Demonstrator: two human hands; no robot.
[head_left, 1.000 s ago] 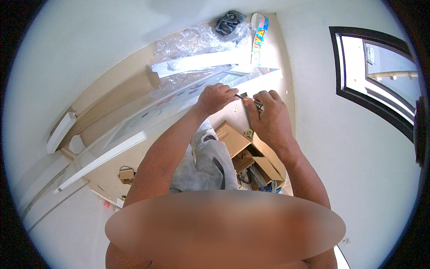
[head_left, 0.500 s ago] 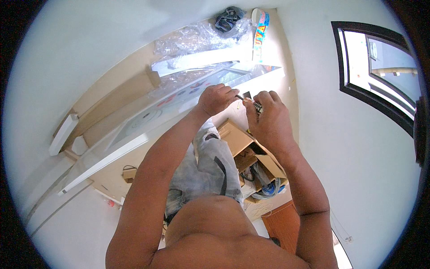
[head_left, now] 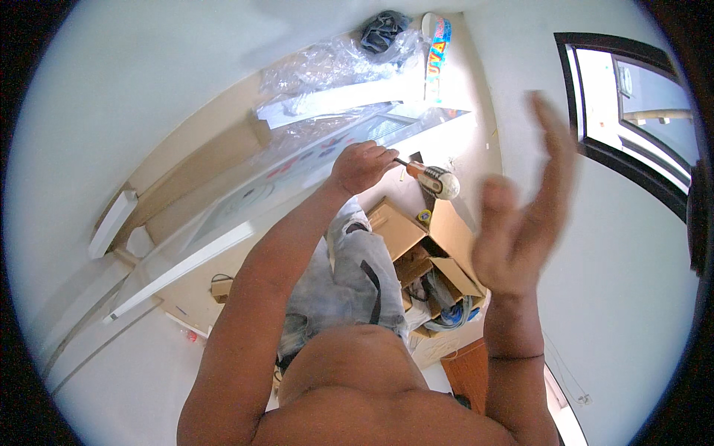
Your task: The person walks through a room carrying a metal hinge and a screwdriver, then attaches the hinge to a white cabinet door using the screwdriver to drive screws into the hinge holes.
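My left hand point(head_left: 363, 167) is closed around the thin dark shaft of a screwdriver point(head_left: 433, 180), out in front of my body. Its thick handle points to the right, orange and black with a pale rounded end; the tip is hidden in my fingers. To the right of the handle and apart from it, my right hand point(head_left: 524, 212) is raised with fingers stretched out and nothing in it. Motion blurs its edges. Below the screwdriver stands an open cardboard box point(head_left: 451, 230) with cables and grey and blue items inside.
A long white glossy panel point(head_left: 186, 269) with printed figures slants across the left. Behind it lie clear plastic wrap point(head_left: 312, 65), a dark bundle point(head_left: 384, 31) and a colourful printed strip point(head_left: 437, 56). A roll of tape point(head_left: 425, 216) sits by the box. A black-framed window point(head_left: 576, 97) is at right.
My right hand has let go of the screwdriver handle and swung right, its fingers opening out. My left hand stays nearly in place on the shaft, and the handle now shows fully.
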